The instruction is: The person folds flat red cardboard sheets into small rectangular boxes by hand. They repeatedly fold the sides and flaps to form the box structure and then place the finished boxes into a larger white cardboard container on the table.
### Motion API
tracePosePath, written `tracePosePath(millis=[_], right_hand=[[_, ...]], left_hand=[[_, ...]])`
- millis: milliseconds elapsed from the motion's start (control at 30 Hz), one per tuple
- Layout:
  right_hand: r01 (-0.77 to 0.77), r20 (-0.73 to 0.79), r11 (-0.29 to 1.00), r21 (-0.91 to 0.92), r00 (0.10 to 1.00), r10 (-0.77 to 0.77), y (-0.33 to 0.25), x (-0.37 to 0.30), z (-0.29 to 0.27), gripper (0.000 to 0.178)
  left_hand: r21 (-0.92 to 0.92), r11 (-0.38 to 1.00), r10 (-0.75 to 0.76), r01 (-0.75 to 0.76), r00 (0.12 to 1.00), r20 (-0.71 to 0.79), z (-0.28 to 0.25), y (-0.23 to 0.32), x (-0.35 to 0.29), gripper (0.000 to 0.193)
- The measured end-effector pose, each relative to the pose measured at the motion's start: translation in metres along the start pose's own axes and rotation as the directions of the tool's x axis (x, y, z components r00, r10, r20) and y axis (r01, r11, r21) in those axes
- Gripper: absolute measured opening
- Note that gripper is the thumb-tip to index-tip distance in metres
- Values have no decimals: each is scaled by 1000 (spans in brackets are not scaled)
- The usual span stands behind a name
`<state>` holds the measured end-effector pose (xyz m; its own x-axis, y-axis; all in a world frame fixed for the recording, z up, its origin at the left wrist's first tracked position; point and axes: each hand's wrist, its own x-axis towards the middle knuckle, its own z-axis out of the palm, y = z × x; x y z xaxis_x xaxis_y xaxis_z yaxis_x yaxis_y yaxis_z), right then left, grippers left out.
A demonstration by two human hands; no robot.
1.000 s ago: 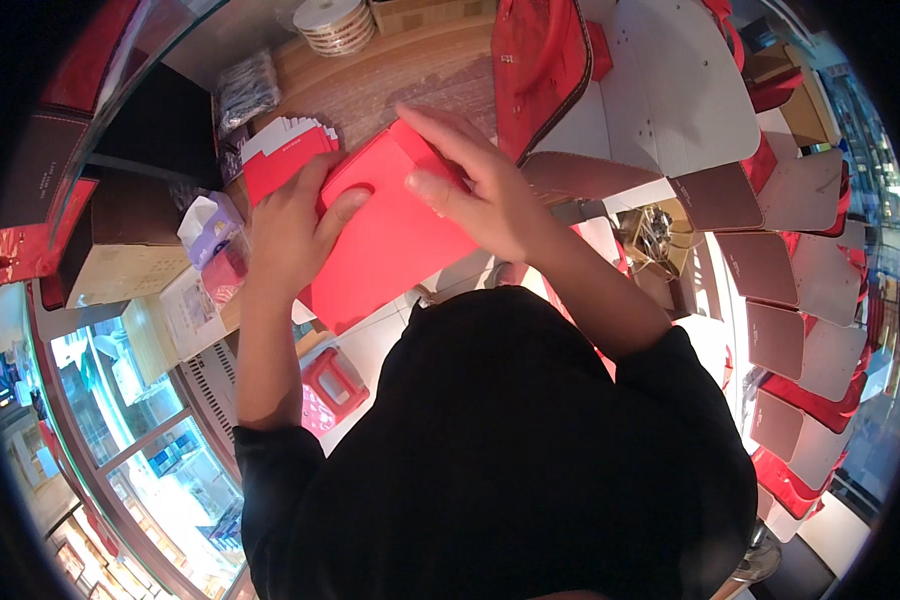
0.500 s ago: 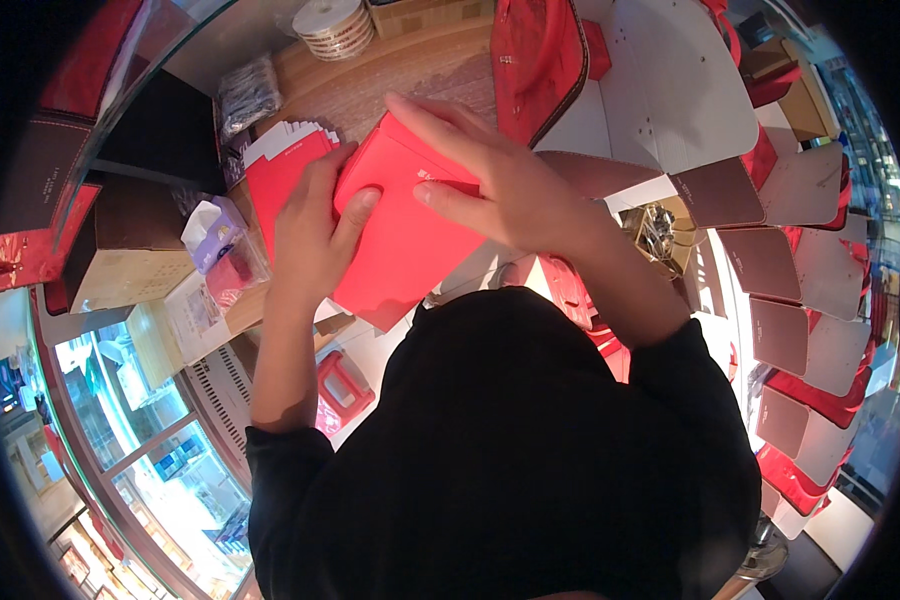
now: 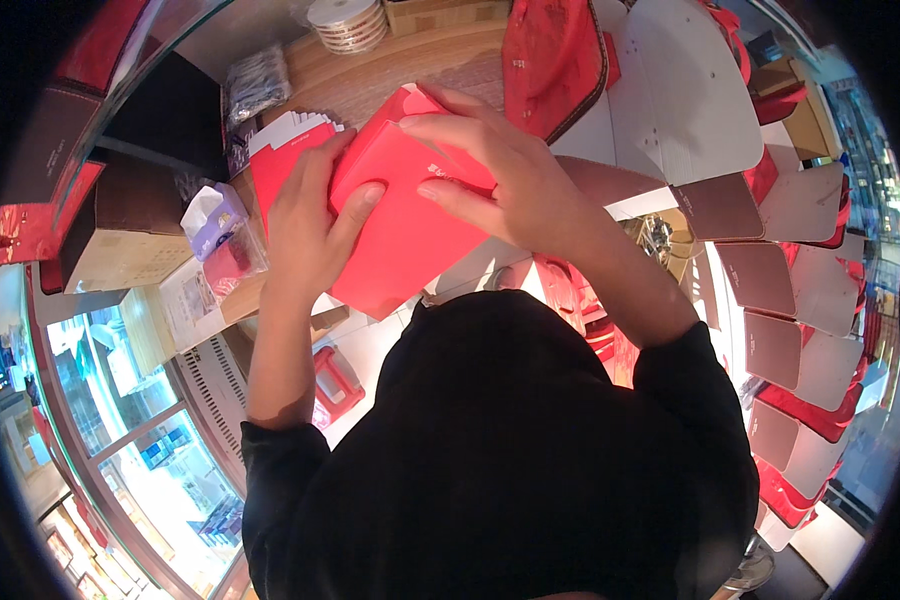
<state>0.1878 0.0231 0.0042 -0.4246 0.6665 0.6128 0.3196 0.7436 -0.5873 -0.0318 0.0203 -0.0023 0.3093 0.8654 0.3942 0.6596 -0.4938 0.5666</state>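
Note:
Between my hands is a red cardboard box (image 3: 400,245), tilted, with a small white print near its upper right edge. My left hand (image 3: 313,215) grips its left side, thumb lying on the front face. My right hand (image 3: 505,180) holds the upper right corner, with bent fingers over a top flap and the thumb below the print. The inside of the box is hidden from this angle. Just left of it, a stack of flat red card pieces (image 3: 275,168) with white edges lies on the wooden table (image 3: 420,62), partly behind my left hand.
A purple tissue pack (image 3: 215,225) and a brown carton (image 3: 135,235) sit at the left. Ribbon spools (image 3: 348,25) and a plastic-wrapped packet (image 3: 257,85) stand at the back. A red bag (image 3: 553,65) is at the back right; several brown-and-white panels (image 3: 760,280) line the right.
My right fingers have bent down over the box's top edge, where a flap now shows more. The box stays between both hands, its lower corner slightly higher in view.

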Motion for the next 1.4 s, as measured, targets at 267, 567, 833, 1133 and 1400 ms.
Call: tracePosePath(millis=[267, 567, 833, 1133, 1400], right_hand=[[-47, 159, 983, 178, 987, 18, 5, 4, -13, 47], [-318, 142, 814, 486, 948, 285, -1, 10, -12, 46], [-379, 122, 774, 507, 921, 371, 2, 6, -4, 46], [-282, 95, 894, 348, 960, 265, 5, 2, 1, 44], [-321, 81, 832, 453, 944, 320, 6, -6, 5, 38]], left_hand=[[-20, 1000, -17, 17, 1000, 10, -2, -8, 1, 51], [-82, 994, -70, 73, 997, 39, -6, -9, 7, 49], [-136, 983, -113, 122, 991, 75, -5, -15, 5, 46], [-131, 983, -121, 132, 989, 89, -5, -15, 5, 45], [-45, 992, -114, 118, 990, 78, -3, -12, 0, 50]])
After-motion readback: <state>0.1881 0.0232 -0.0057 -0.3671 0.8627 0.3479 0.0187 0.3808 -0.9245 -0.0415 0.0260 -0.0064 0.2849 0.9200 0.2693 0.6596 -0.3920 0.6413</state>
